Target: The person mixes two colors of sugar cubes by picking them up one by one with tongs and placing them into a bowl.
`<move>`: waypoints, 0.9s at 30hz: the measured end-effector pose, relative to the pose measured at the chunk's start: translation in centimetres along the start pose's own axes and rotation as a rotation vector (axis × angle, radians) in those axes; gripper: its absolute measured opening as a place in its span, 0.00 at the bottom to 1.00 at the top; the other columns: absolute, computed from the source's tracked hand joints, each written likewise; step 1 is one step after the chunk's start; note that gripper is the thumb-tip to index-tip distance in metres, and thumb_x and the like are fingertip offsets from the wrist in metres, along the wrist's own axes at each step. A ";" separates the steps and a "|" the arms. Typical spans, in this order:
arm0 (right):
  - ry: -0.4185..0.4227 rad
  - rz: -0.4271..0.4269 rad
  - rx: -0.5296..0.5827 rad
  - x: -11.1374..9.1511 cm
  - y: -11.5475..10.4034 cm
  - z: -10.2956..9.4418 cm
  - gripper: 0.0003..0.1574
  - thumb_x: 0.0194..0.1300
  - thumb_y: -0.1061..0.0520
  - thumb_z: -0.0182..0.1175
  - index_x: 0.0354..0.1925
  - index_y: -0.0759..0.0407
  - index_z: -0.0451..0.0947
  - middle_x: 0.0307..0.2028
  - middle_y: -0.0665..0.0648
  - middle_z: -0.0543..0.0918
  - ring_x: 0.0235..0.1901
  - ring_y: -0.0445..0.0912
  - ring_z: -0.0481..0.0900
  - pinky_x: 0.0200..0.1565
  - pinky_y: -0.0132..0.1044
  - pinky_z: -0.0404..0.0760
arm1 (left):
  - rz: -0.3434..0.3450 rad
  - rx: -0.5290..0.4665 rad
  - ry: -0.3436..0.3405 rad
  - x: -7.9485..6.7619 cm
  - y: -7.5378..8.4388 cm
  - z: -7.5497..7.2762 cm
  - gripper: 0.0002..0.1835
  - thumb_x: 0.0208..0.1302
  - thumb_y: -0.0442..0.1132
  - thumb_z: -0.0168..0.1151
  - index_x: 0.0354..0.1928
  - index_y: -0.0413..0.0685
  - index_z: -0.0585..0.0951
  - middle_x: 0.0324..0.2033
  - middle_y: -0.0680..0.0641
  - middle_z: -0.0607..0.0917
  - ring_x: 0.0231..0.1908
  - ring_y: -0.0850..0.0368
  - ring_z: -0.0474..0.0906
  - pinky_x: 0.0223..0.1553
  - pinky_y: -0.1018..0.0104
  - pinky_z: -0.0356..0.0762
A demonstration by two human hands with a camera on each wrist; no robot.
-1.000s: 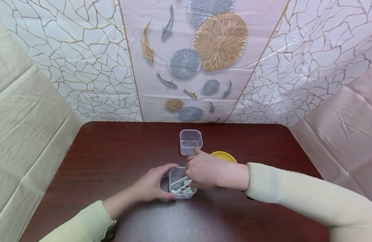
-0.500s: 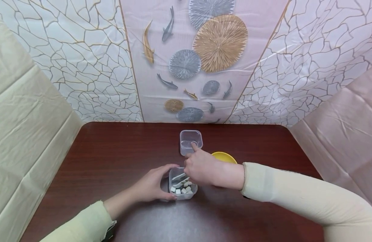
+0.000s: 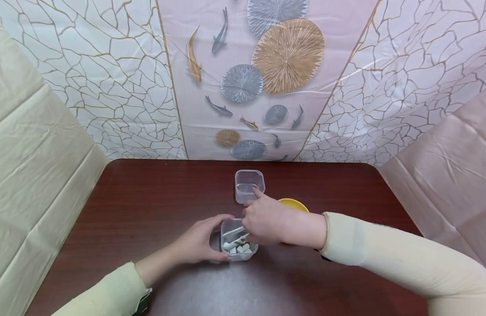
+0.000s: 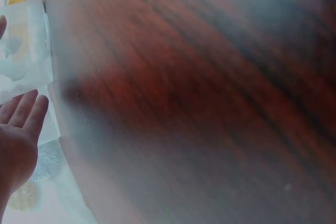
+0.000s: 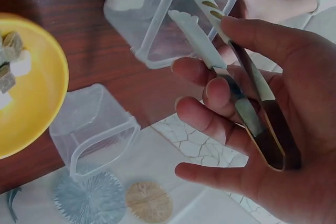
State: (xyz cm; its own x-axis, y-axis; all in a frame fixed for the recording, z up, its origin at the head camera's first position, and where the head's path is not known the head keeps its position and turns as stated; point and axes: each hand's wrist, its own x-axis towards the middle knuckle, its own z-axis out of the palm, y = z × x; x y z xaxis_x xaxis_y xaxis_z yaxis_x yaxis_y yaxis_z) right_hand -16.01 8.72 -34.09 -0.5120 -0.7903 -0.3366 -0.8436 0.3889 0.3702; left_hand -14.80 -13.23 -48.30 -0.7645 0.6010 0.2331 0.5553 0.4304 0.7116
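Observation:
My left hand point(image 3: 197, 239) holds a clear square plastic container point(image 3: 240, 258) from its left side, thumb on the near wall and fingers on the far one. Several white cubes point(image 3: 240, 249) lie in it. Slim metal tongs point(image 5: 202, 43) with pale tips are in my right hand point(image 3: 268, 219), pinched between thumb and fingers. Their arms stand apart and reach into the container, one tip beside a white cube at the left. Whether a cube sits between the tips is unclear. In the left wrist view, the container point(image 4: 37, 40) shows only at the edge.
A second clear container point(image 3: 248, 197) stands behind the first, seemingly with nothing in it. To the right, partly behind my right wrist, is a yellow bowl point(image 5: 39, 93) holding white and brown cubes. The dark wooden table point(image 3: 168, 193) ends at a patterned cloth backdrop point(image 3: 132, 109).
My right hand drew back slightly left, then returned right, while the tongs' tips moved down toward the cubes at the container's left. My left hand stays in place around the container.

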 end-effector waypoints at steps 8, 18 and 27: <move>0.032 0.003 -0.106 0.5 -0.9 0.5 0.19 0.70 0.34 0.67 0.41 0.44 0.93 0.39 0.48 0.91 0.51 0.46 0.85 0.68 0.58 0.78 | -0.004 0.000 -0.004 0.0 0.1 -0.1 0.52 0.46 0.48 0.89 0.74 0.45 0.74 0.62 0.52 0.85 0.61 0.57 0.82 0.66 0.53 0.80; -0.035 0.051 -0.119 1.3 -0.7 0.6 0.22 0.73 0.33 0.63 0.45 0.43 0.93 0.42 0.47 0.92 0.50 0.45 0.85 0.68 0.57 0.78 | 0.001 0.002 -0.004 -0.1 0.0 -0.1 0.52 0.46 0.49 0.89 0.74 0.45 0.74 0.64 0.52 0.85 0.63 0.56 0.81 0.68 0.52 0.79; -0.008 0.028 -0.131 1.8 -1.0 0.8 0.18 0.72 0.36 0.67 0.45 0.44 0.93 0.41 0.46 0.92 0.49 0.44 0.86 0.68 0.55 0.79 | -0.007 -0.023 -0.011 0.0 0.0 0.0 0.53 0.46 0.49 0.90 0.74 0.45 0.73 0.64 0.51 0.85 0.63 0.55 0.82 0.68 0.51 0.79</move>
State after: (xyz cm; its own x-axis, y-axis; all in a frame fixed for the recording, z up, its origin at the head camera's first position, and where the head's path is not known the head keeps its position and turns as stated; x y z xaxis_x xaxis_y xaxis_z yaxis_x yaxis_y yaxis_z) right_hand -16.19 7.32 -35.77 -0.5365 -0.7762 -0.3313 -0.8011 0.3448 0.4893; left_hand -14.83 -13.27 -48.29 -0.7646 0.6054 0.2212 0.5424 0.4190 0.7282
